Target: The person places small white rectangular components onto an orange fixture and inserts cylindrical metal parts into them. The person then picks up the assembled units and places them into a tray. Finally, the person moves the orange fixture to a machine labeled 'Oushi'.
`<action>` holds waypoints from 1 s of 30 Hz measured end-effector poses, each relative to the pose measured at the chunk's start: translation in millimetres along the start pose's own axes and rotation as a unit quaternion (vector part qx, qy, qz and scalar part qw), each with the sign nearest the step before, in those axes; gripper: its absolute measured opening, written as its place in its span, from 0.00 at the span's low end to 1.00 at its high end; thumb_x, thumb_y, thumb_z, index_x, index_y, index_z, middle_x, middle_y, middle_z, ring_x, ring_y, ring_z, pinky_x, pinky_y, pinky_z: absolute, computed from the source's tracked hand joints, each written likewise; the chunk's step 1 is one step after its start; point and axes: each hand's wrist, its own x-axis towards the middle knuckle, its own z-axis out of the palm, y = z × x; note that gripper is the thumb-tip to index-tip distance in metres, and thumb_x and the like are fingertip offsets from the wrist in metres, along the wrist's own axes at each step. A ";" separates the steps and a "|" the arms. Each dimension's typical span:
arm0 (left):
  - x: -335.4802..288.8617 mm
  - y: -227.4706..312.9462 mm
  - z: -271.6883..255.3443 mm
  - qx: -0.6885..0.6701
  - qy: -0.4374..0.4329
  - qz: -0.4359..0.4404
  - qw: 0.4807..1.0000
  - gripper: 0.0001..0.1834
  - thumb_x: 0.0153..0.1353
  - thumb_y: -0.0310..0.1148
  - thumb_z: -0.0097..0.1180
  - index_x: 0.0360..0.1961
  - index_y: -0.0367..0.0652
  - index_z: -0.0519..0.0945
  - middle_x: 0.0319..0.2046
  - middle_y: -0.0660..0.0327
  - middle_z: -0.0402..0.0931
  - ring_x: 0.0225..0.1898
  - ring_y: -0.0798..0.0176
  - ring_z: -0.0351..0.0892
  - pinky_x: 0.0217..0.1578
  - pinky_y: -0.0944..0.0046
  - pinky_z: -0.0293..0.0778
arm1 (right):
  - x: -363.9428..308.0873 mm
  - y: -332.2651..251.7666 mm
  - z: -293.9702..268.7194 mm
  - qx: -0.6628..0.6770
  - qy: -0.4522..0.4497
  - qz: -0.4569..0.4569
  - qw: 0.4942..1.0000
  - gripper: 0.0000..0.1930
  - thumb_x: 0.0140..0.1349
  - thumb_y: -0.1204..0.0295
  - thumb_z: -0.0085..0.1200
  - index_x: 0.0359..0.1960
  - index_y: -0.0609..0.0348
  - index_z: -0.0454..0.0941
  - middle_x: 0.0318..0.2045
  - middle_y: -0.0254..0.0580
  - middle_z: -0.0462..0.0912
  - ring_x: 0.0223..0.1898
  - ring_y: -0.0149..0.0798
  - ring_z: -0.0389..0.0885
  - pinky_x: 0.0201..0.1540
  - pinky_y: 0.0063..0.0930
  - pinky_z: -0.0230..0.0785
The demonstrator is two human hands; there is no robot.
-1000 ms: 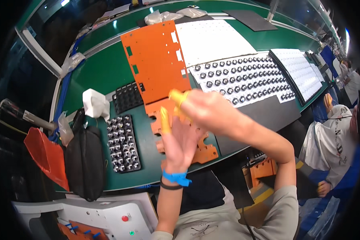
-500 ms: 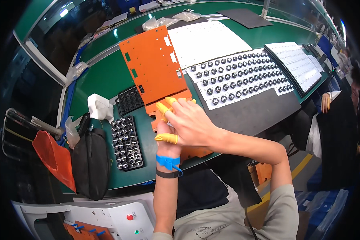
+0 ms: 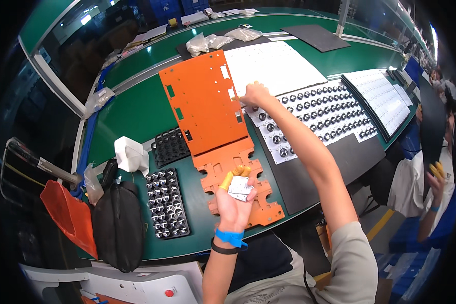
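My left hand (image 3: pixel 233 205), palm up with yellow finger covers, holds small white boards (image 3: pixel 240 188) with the fingers curled round them. It is over the lower part of an orange fixture plate (image 3: pixel 258 205) with notched cut-outs. Behind that, an orange lid panel (image 3: pixel 200 101) with small slots stands raised. My right hand (image 3: pixel 257 95) is stretched forward at the lid's right edge, fingers curled; what they hold, if anything, is hidden. Beside it lies a white sheet of boards (image 3: pixel 309 115) bearing rows of round black parts.
A black tray of shiny round parts (image 3: pixel 168 205) and a darker tray (image 3: pixel 169 147) stand left of the fixture. Beyond are a white container (image 3: pixel 130 154), a black bag (image 3: pixel 119 223) and a red-orange pouch (image 3: pixel 68 218). Another person's hand (image 3: pixel 434 177) is at far right.
My hands were together over the fixture's lower part. My right hand has moved forward and right to the lid's edge; my left hand has turned palm up, showing the white boards.
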 end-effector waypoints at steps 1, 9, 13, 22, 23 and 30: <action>0.1 2.1 0.9 0.000 0.001 -0.001 1.000 0.15 0.73 0.38 0.42 0.47 0.39 0.77 0.46 0.54 0.77 0.35 0.59 0.70 0.23 0.65 0.63 | 0.3 -3.1 4.8 -0.024 -0.007 -0.013 1.000 0.30 0.59 0.44 0.58 0.46 0.62 0.82 0.43 0.54 0.84 0.51 0.48 0.81 0.56 0.41 0.72; -3.6 -0.6 4.0 0.001 0.015 -0.004 1.000 0.16 0.72 0.38 0.42 0.49 0.40 0.77 0.48 0.55 0.77 0.36 0.59 0.69 0.24 0.65 0.62 | 12.2 -3.3 20.0 -0.135 -0.016 -0.174 0.975 0.21 0.64 0.52 0.50 0.29 0.56 0.87 0.31 0.49 0.87 0.35 0.46 0.87 0.38 0.37 0.79; 3.1 -3.1 1.3 0.008 0.009 -0.013 1.000 0.16 0.73 0.38 0.41 0.49 0.40 0.77 0.48 0.56 0.78 0.35 0.60 0.70 0.24 0.66 0.63 | 13.1 9.4 35.0 -0.164 0.027 -0.204 0.965 0.11 0.59 0.66 0.53 0.27 0.56 0.85 0.31 0.49 0.87 0.35 0.45 0.88 0.36 0.36 0.80; 5.5 1.2 2.3 0.007 -0.004 -0.004 1.000 0.16 0.73 0.38 0.41 0.50 0.41 0.76 0.49 0.56 0.78 0.35 0.61 0.70 0.24 0.66 0.62 | 11.7 -7.0 11.1 -0.123 0.024 -0.150 0.981 0.05 0.56 0.74 0.57 0.28 0.58 0.85 0.32 0.50 0.87 0.38 0.46 0.88 0.39 0.37 0.82; 6.1 0.2 2.3 0.008 -0.009 -0.006 1.000 0.16 0.73 0.38 0.41 0.50 0.41 0.76 0.49 0.55 0.78 0.35 0.61 0.70 0.24 0.66 0.62 | 17.5 -4.5 23.9 -0.127 0.036 -0.143 0.981 0.05 0.56 0.74 0.57 0.28 0.58 0.85 0.32 0.49 0.88 0.38 0.45 0.88 0.39 0.37 0.81; 8.1 -1.5 0.7 0.010 -0.010 -0.001 1.000 0.17 0.73 0.38 0.40 0.52 0.41 0.76 0.50 0.55 0.78 0.35 0.61 0.70 0.24 0.66 0.62 | 21.1 1.6 15.3 -0.126 0.126 -0.047 0.983 0.08 0.61 0.70 0.53 0.35 0.54 0.84 0.38 0.49 0.87 0.45 0.48 0.86 0.46 0.40 0.79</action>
